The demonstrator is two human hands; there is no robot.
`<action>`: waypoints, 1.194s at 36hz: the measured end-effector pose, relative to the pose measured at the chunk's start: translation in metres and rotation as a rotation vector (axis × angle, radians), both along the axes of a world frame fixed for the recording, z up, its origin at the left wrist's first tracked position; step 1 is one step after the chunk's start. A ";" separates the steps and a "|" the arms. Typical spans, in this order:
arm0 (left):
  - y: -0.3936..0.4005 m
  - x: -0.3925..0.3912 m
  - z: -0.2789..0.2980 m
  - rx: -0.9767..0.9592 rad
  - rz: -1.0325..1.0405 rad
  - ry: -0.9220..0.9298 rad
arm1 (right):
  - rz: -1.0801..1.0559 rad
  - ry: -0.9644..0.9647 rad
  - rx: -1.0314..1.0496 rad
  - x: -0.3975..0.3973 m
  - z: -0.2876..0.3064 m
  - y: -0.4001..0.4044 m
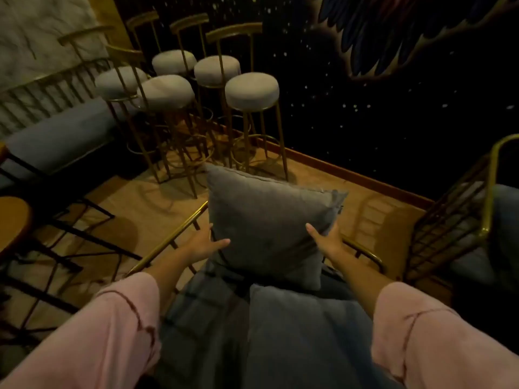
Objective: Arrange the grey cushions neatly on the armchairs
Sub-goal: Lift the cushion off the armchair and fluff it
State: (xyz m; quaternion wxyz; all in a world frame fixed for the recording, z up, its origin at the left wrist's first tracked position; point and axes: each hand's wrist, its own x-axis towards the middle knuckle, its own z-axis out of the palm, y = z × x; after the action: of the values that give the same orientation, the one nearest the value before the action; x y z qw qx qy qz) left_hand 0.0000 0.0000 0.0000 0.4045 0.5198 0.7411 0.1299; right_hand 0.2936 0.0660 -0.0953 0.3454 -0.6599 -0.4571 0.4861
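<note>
A square grey cushion (pixel 266 223) stands upright against the back of the armchair in front of me. My left hand (pixel 206 242) grips its lower left edge and my right hand (pixel 325 240) grips its lower right edge. The armchair has a gold metal frame (pixel 168 238) and a blue-grey padded seat (pixel 213 313). A second grey cushion (pixel 303 332) lies flat on that seat below the upright one. Pink sleeves cover both my forearms.
Several gold-legged bar stools (pixel 251 91) with pale round seats stand behind the armchair. Another gold-framed armchair (pixel 488 209) is at the right. A blue bench (pixel 59 136) and a round wooden table (pixel 11 220) are at the left. A dark speckled wall runs behind.
</note>
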 end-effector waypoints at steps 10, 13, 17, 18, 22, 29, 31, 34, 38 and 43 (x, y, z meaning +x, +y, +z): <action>0.103 -0.022 -0.080 0.147 0.305 -0.246 | -0.145 -0.121 0.136 -0.008 -0.067 0.046; 0.132 -0.034 -0.097 0.138 0.373 -0.300 | -0.179 -0.054 0.179 -0.007 -0.079 0.060; 0.158 -0.041 -0.108 0.175 0.399 -0.346 | -0.197 -0.020 0.195 -0.003 -0.091 0.076; 0.162 -0.042 -0.112 0.161 0.422 -0.375 | -0.192 -0.008 0.180 -0.002 -0.093 0.079; 0.168 -0.041 -0.119 0.107 0.538 -0.555 | -0.145 0.062 0.058 0.004 -0.098 0.085; 0.159 -0.036 -0.100 0.128 0.506 -0.606 | -0.116 0.037 0.075 0.007 -0.081 0.071; 0.158 -0.043 -0.093 0.116 0.514 -0.603 | -0.121 0.047 0.084 0.005 -0.072 0.077; 0.127 -0.063 -0.049 0.213 0.572 -0.633 | -0.062 0.059 0.210 -0.012 -0.002 0.069; 0.125 -0.067 -0.035 0.272 0.588 -0.638 | -0.075 0.047 0.301 -0.019 0.035 0.086; 0.074 -0.081 0.029 0.409 0.718 -0.639 | 0.000 0.043 0.427 -0.045 0.114 0.062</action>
State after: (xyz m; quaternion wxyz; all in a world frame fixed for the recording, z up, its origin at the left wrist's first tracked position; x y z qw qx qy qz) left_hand -0.0811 0.0742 0.0292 0.4306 0.2357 0.6720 0.5545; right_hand 0.2486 0.1279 0.0187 0.4869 -0.5613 -0.5423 0.3922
